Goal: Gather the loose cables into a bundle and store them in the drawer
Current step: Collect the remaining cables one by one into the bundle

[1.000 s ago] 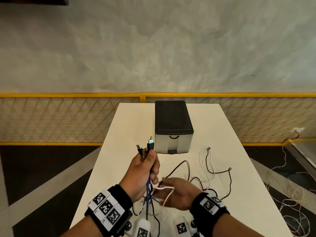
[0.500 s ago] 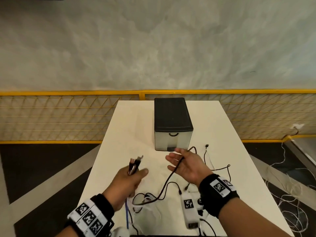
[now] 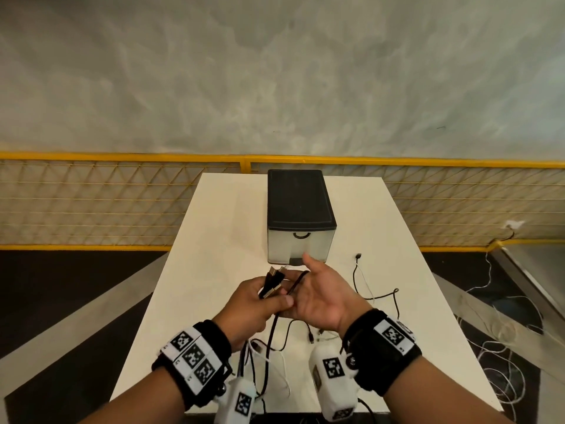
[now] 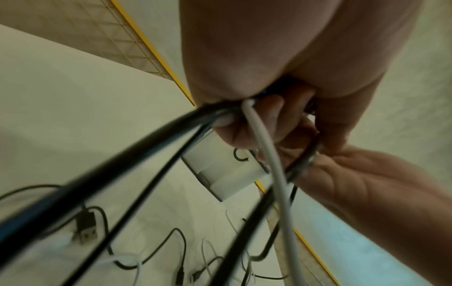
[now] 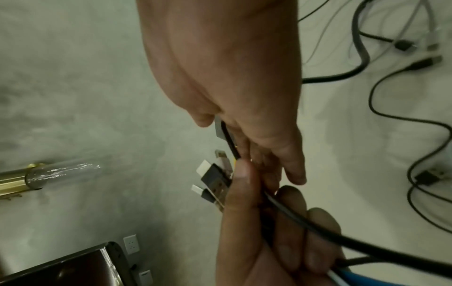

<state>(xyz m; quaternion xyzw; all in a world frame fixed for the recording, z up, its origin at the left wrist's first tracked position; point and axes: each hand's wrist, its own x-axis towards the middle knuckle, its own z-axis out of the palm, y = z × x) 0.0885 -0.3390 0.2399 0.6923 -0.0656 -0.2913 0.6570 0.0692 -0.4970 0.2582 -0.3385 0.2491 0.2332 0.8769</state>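
Note:
My left hand (image 3: 272, 296) grips a bundle of cables (image 3: 270, 335), black, white and blue, with their USB plugs (image 3: 273, 281) sticking out above the fist. My right hand (image 3: 308, 278) lies palm up against it, fingers straight, and a black cable (image 3: 297, 282) runs across them. In the right wrist view the left thumb (image 5: 240, 193) presses that black cable (image 5: 228, 138) beside the USB plugs (image 5: 214, 179). The drawer unit (image 3: 301, 206), black on top with a clear shut drawer front (image 3: 301, 244), stands just beyond the hands. The gripped cables (image 4: 137, 154) hang down to the table.
Loose black and white cables (image 3: 377, 296) trail on the white table (image 3: 220, 240) to the right of the hands and beneath them. More cables (image 3: 495, 347) lie on the floor at the right. A yellow mesh fence (image 3: 122, 203) stands behind the table.
My left hand came down and right with its plugs to meet my right hand. My right hand lifted a black cable off the table, and the left thumb now presses on it.

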